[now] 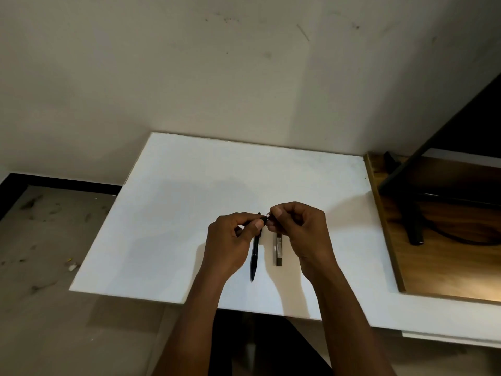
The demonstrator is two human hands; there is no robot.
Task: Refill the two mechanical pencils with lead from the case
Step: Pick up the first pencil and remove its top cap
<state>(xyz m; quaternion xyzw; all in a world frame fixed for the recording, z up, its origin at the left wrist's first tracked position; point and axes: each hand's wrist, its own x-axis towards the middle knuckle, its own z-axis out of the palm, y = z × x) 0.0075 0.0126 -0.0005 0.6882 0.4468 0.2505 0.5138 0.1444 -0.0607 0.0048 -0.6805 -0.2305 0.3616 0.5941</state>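
My left hand (233, 240) grips a black mechanical pencil (262, 219); only its dark end shows, sticking out between thumb and forefinger. My right hand (298, 232) meets that end and pinches a small part there, too small to identify. A second black pencil (254, 257) lies on the white table (168, 213) just below my hands, pointing towards me. The slim dark lead case (278, 249) lies parallel to it, a little to its right, partly under my right hand.
A wooden desk (447, 261) adjoins the white table on the right and carries a black monitor stand (414, 226) and a cable. A wall stands right behind the table. Bare floor (40, 253) lies off the left edge.
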